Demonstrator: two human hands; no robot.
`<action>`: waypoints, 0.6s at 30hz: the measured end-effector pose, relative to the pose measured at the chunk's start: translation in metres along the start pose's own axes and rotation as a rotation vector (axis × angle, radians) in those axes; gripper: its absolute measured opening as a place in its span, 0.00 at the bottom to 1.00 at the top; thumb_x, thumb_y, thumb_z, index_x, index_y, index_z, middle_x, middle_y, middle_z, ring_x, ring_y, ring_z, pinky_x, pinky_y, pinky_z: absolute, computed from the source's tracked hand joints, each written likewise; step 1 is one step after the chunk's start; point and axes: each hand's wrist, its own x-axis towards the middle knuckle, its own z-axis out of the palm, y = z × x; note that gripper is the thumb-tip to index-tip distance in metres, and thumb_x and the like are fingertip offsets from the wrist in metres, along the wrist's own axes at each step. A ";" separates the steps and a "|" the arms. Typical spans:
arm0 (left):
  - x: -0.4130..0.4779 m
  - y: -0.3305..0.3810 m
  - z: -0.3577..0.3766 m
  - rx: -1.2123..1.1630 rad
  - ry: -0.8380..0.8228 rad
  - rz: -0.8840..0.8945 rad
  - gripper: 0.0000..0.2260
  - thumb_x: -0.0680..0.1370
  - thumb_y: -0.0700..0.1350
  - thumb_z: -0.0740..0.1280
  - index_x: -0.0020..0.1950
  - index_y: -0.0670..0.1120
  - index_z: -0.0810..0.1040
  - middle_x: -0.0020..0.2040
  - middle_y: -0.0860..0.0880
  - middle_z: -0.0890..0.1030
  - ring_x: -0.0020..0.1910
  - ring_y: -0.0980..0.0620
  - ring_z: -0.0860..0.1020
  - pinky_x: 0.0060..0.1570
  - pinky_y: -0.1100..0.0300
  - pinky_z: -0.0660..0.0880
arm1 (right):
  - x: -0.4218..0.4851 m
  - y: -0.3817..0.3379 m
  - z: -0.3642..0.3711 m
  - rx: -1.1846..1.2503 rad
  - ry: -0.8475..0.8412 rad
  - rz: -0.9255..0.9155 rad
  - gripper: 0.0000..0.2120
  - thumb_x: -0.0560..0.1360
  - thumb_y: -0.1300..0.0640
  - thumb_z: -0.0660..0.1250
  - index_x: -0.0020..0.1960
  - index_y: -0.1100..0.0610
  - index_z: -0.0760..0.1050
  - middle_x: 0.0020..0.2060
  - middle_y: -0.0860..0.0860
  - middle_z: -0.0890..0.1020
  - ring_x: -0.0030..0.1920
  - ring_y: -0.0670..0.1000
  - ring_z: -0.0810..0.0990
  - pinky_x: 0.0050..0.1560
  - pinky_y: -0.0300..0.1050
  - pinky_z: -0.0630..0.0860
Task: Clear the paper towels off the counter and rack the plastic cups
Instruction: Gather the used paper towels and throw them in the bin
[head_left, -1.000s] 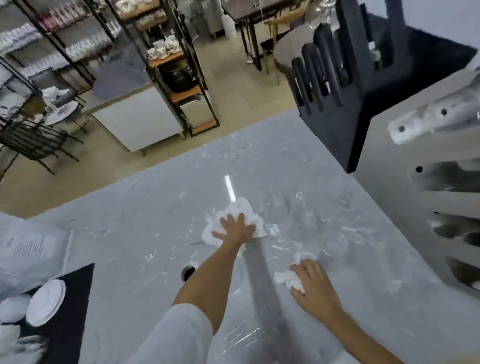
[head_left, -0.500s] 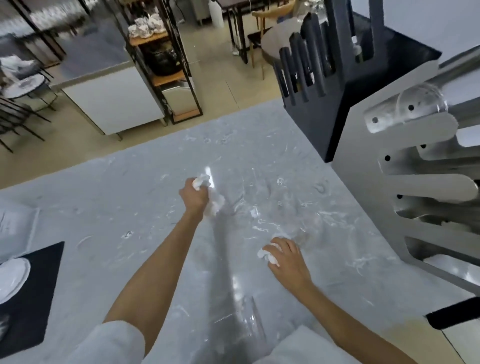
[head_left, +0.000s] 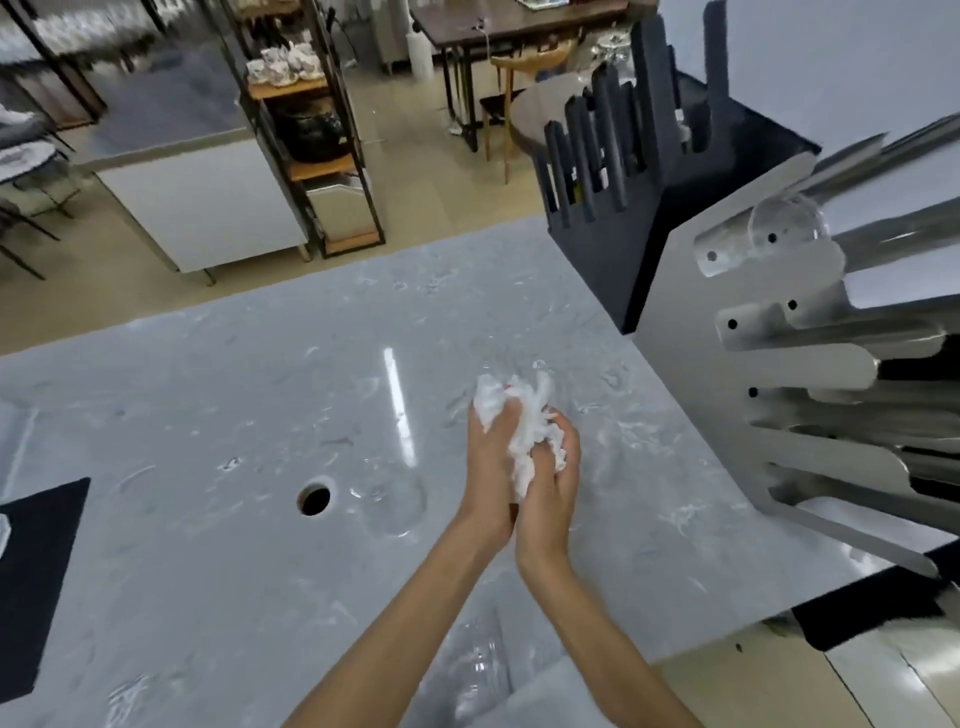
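My left hand (head_left: 488, 467) and my right hand (head_left: 556, 478) are pressed together above the grey marble counter (head_left: 208, 519). Between them they squeeze a crumpled wad of white paper towels (head_left: 522, 426), which sticks out above the fingers. A clear plastic cup (head_left: 395, 499) lies on its side on the counter left of my hands. Another clear cup (head_left: 478, 670) stands near the front edge between my forearms. On the right, the silver metal cup rack (head_left: 810, 364) carries a clear cup (head_left: 784, 228) on its top arm.
A round hole (head_left: 314, 499) is cut in the counter left of the lying cup. A dark slotted rack (head_left: 623, 171) stands behind the silver one. A black mat (head_left: 36, 571) lies at the left edge. Shelving (head_left: 311, 130) and tables stand beyond the counter.
Both hands lifted their paper towels off the counter and came together in the middle, bunching the towels into one wad. The view shifted left, bringing the hole into sight.
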 end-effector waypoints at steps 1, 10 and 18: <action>-0.004 -0.010 0.010 0.040 -0.071 -0.009 0.20 0.79 0.55 0.66 0.64 0.42 0.76 0.49 0.43 0.81 0.48 0.47 0.80 0.52 0.56 0.75 | 0.000 -0.008 -0.009 0.027 0.049 -0.031 0.16 0.83 0.63 0.57 0.63 0.46 0.75 0.57 0.45 0.83 0.55 0.43 0.83 0.49 0.35 0.80; -0.022 -0.095 0.106 0.482 -0.386 -0.127 0.10 0.84 0.50 0.64 0.64 0.54 0.72 0.57 0.48 0.84 0.54 0.49 0.85 0.45 0.59 0.82 | -0.007 -0.092 -0.148 -0.253 0.364 -0.245 0.12 0.84 0.59 0.60 0.64 0.52 0.76 0.56 0.49 0.84 0.55 0.44 0.83 0.51 0.35 0.79; -0.039 -0.175 0.181 0.504 -0.476 -0.227 0.03 0.82 0.45 0.68 0.53 0.53 0.77 0.47 0.47 0.83 0.42 0.49 0.79 0.36 0.58 0.75 | -0.041 -0.158 -0.300 -0.033 0.777 -0.252 0.11 0.81 0.70 0.60 0.57 0.59 0.77 0.37 0.39 0.82 0.40 0.39 0.81 0.39 0.28 0.77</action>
